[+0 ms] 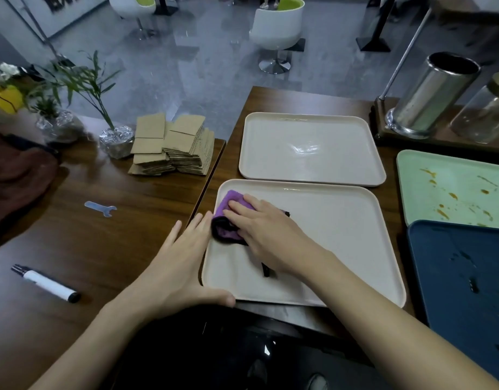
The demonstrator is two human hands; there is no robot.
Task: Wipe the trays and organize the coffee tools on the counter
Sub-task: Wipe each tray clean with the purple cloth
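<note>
— Four trays: how many are done?
— One at most, I'd judge. The near cream tray (341,243), at the front edge of the desk (270,101), is mid-wipe. The right hand (265,229), grip flat, presses the purple cloth (234,198) on its left end. The left hand (180,266), grip spread wide, braces its rim. The far cream tray (313,147) looks clean; the green tray (453,187) is stained, the blue tray (462,277) spotted.

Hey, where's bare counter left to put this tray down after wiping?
Best patch: the dark wood on the left counter, bordered by the wrench, the marker and your left hand. Another strip lies between the wrench and the cardboard sleeves. The right is crowded: green tray and blue tray packed together.
</note>
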